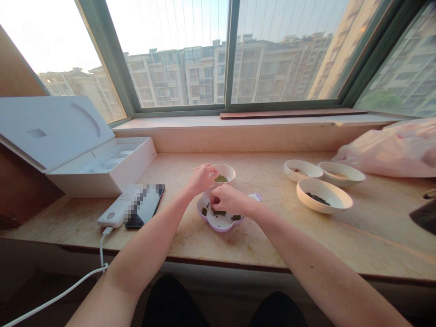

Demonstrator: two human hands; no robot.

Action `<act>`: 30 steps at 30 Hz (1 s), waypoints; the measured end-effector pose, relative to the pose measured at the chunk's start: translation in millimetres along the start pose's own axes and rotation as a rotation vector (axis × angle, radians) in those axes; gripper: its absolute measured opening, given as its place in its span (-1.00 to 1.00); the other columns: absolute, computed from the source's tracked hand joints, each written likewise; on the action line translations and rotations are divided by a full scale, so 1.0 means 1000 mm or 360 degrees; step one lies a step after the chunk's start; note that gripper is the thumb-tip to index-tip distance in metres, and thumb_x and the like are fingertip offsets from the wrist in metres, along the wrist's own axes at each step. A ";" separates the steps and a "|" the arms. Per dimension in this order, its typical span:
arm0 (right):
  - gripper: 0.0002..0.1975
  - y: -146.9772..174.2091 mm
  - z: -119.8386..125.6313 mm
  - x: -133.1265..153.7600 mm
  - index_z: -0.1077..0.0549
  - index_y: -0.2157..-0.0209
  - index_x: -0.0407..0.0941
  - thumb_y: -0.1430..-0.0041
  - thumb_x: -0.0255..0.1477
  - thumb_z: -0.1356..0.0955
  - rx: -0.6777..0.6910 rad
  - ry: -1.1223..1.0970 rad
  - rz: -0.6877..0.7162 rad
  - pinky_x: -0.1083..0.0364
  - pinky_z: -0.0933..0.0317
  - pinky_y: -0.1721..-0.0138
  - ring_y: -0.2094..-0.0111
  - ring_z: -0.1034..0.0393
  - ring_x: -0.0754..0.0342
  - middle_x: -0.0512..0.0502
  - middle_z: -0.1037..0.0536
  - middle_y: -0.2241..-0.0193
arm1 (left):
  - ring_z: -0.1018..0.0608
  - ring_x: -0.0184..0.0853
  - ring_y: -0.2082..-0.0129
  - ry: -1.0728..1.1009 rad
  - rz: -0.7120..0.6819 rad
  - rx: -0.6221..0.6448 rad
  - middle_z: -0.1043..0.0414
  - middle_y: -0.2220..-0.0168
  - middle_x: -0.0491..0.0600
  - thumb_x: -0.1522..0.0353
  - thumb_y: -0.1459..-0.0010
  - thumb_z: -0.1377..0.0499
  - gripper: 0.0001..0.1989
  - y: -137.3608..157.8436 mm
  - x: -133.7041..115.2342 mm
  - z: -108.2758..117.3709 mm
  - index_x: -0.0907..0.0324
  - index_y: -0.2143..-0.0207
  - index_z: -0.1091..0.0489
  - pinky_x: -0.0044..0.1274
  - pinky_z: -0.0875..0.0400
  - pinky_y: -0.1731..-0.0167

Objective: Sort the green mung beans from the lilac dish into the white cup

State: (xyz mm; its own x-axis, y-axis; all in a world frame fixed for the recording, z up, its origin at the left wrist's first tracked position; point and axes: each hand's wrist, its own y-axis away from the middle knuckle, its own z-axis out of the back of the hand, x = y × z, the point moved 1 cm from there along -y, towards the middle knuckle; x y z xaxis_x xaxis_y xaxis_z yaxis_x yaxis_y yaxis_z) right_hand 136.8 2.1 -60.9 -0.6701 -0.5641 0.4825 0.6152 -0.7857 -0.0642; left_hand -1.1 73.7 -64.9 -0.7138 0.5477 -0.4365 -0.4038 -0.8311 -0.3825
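My left hand (201, 180) is at the left rim of a small white bowl (230, 174) holding green beans (221, 179) that look like mung beans. Its fingers are drawn together, with the tips over the bowl; anything between them is too small to make out. My right hand (225, 200) reaches down into a white, lobed dish (220, 223) with a purple rim, fingers bent into a pinch. What they hold is hidden. Small clusters of dark green beans (236, 218) lie in the dish's lobes, partly covered by the hand.
Three white bowls (324, 195) with small dry contents stand to the right, near a pale plastic bag (391, 150). On the left are an open white box (132, 159), a white power bank (114, 212) with a cable, and a phone (146, 206). A dark object (424, 213) sits far right.
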 end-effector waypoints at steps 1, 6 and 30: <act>-0.85 0.000 0.000 -0.001 -0.49 0.51 -0.13 -0.02 -0.64 -0.35 -0.0013 -0.0038 0.0006 0.11 -0.18 0.36 0.44 -0.39 0.10 -0.02 -0.55 0.49 | -0.55 -0.25 0.18 0.0006 0.0008 -0.0015 -0.55 0.18 0.02 0.31 -0.31 -0.09 -0.73 0.000 0.000 0.001 0.13 0.25 -0.61 -0.36 -0.37 0.01; -0.84 0.001 0.004 0.000 -0.50 0.42 -0.13 -0.04 -0.65 -0.33 -0.0036 -0.0612 0.0051 0.14 -0.26 0.31 0.38 -0.43 0.13 0.00 -0.57 0.44 | -0.54 -0.27 0.21 0.0041 0.0031 -0.0108 -0.55 0.22 0.01 0.33 -0.30 -0.10 -0.75 -0.001 -0.001 0.006 0.15 0.27 -0.60 -0.40 -0.38 0.03; -0.61 0.014 0.041 0.008 -0.33 0.51 -0.11 0.12 -0.42 -0.62 -0.0255 -0.2354 0.0228 0.22 -0.24 0.44 0.54 -0.36 0.25 0.09 -0.56 0.51 | -0.45 -0.38 0.39 0.0201 -0.0356 0.0062 -0.45 0.36 -0.05 0.44 -0.19 -0.07 -0.80 0.009 -0.021 0.010 0.21 0.48 -0.40 -0.54 -0.31 0.33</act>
State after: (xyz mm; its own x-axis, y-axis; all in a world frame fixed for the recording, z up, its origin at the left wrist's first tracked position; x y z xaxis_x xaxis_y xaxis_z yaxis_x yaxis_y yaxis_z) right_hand 157.9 -3.0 -21.9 0.4667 0.0469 0.8832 0.5209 -0.8216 -0.2316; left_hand 4.0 53.6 -51.3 -0.5279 0.7242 -0.4437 -0.5674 -0.6895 -0.4502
